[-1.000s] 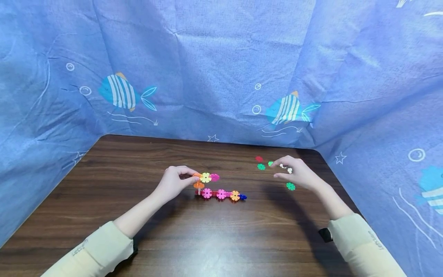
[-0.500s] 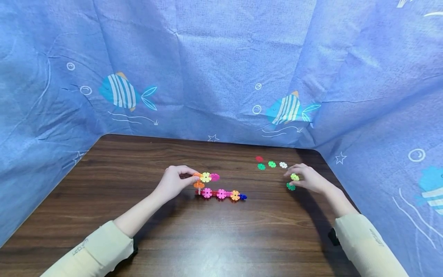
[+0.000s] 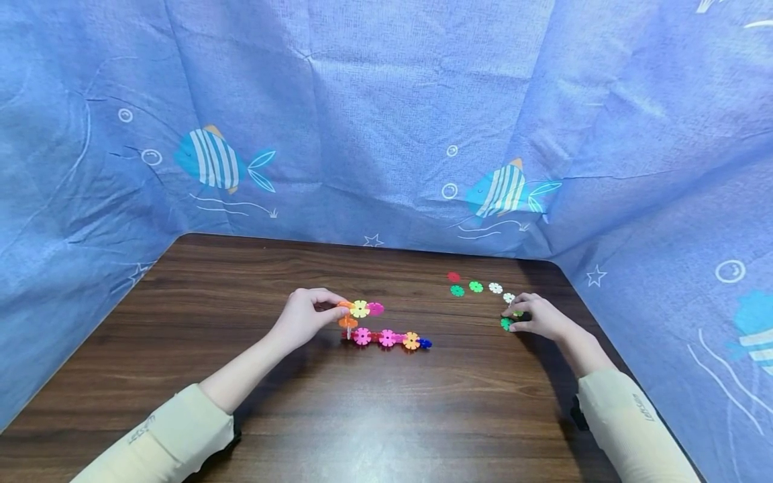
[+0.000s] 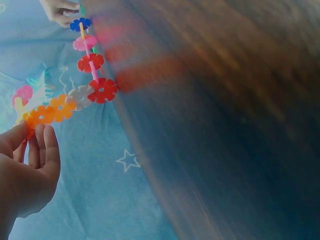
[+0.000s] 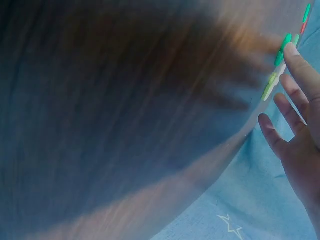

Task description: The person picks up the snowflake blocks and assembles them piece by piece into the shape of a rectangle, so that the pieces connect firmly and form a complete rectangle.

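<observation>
My left hand [image 3: 309, 315] pinches an orange disc at the upper corner of a chain of interlocking flower discs [image 3: 386, 338]. A yellow disc [image 3: 359, 308] and a pink one stick out to the right from its fingertips. Below, orange discs [image 4: 62, 107] and a white one [image 4: 80, 97] lead to a lower row of red, pink and orange discs that ends in a blue disc [image 3: 425, 343]. At the right, my right hand [image 3: 543, 316] has thumb and index finger on opposite edges of a dark green flower disc [image 3: 505, 324]; its other fingers are spread loosely.
Loose discs lie in an arc on the brown table [image 3: 386, 416]: red [image 3: 453, 276], green [image 3: 457, 290], light green [image 3: 476, 286], white [image 3: 496, 288], another white [image 3: 509, 298], and a yellow-green one [image 5: 268, 87] partly behind the right fingers. A blue fish-print cloth [image 3: 386, 134] hangs behind.
My right hand has moved right and toward me, from above the light green and white discs to the dark green disc, which it now pinches. The left hand and the chain have stayed put.
</observation>
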Action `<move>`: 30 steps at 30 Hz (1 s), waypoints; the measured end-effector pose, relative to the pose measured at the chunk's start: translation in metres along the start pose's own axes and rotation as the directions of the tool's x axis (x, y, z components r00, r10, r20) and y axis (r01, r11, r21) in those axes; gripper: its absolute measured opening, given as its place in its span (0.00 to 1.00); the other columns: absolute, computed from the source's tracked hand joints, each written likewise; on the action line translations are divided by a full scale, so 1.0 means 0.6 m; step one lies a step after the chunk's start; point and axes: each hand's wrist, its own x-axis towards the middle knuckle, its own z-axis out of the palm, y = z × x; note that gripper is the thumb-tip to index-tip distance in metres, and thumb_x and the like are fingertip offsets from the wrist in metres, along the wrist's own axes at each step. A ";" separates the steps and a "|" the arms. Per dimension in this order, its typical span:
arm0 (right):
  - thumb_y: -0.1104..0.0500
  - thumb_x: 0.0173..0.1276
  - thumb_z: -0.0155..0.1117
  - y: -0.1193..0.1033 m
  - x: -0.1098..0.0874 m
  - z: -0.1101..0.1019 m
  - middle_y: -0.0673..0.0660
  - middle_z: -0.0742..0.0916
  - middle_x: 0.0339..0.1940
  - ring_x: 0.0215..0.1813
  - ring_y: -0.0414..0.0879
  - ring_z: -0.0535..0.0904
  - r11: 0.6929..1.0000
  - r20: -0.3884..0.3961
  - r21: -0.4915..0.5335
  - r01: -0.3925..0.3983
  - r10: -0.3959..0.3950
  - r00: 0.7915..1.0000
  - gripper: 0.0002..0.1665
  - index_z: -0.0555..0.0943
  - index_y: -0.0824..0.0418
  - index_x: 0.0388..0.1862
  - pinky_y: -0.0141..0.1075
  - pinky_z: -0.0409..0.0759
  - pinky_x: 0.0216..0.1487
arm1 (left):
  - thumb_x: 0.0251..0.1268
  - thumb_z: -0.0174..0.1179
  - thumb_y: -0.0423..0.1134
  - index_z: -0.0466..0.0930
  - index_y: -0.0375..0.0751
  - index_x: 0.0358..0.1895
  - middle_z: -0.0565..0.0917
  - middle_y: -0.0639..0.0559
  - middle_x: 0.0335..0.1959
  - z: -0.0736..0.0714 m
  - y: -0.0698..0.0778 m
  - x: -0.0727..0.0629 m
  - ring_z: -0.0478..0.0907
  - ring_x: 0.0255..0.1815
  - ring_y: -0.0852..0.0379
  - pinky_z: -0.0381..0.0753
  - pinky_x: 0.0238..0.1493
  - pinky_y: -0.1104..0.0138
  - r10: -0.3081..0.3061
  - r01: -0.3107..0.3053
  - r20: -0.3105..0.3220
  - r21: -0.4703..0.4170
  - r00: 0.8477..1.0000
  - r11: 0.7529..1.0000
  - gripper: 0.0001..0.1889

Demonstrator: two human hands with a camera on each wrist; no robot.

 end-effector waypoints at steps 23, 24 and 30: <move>0.66 0.51 0.73 -0.018 0.005 -0.004 0.45 0.83 0.23 0.29 0.32 0.76 0.987 0.036 0.141 -0.077 0.073 0.997 0.13 0.77 0.57 0.31 0.33 0.75 0.31 | 0.56 0.67 0.39 0.87 0.45 0.36 0.86 0.54 0.32 -0.001 -0.005 -0.001 0.79 0.30 0.60 0.78 0.28 0.69 -0.003 0.003 0.004 -0.023 1.000 1.000 0.06; 0.66 0.51 0.73 -0.021 0.006 -0.004 0.45 0.83 0.23 0.29 0.32 0.76 0.987 0.030 0.145 -0.072 0.069 0.997 0.13 0.77 0.58 0.31 0.33 0.75 0.31 | 0.56 0.67 0.39 0.87 0.45 0.37 0.86 0.54 0.32 -0.001 -0.006 -0.001 0.79 0.30 0.60 0.78 0.28 0.69 -0.003 0.003 0.004 -0.020 1.000 1.000 0.06; 0.65 0.52 0.72 -0.035 0.014 -0.014 0.44 0.83 0.24 0.30 0.33 0.77 0.986 -0.022 0.145 -0.082 0.086 0.996 0.12 0.77 0.56 0.31 0.37 0.76 0.34 | 0.57 0.67 0.39 0.87 0.46 0.37 0.86 0.54 0.32 -0.001 -0.006 -0.002 0.79 0.30 0.60 0.78 0.28 0.69 0.001 -0.001 0.003 -0.018 1.000 1.000 0.06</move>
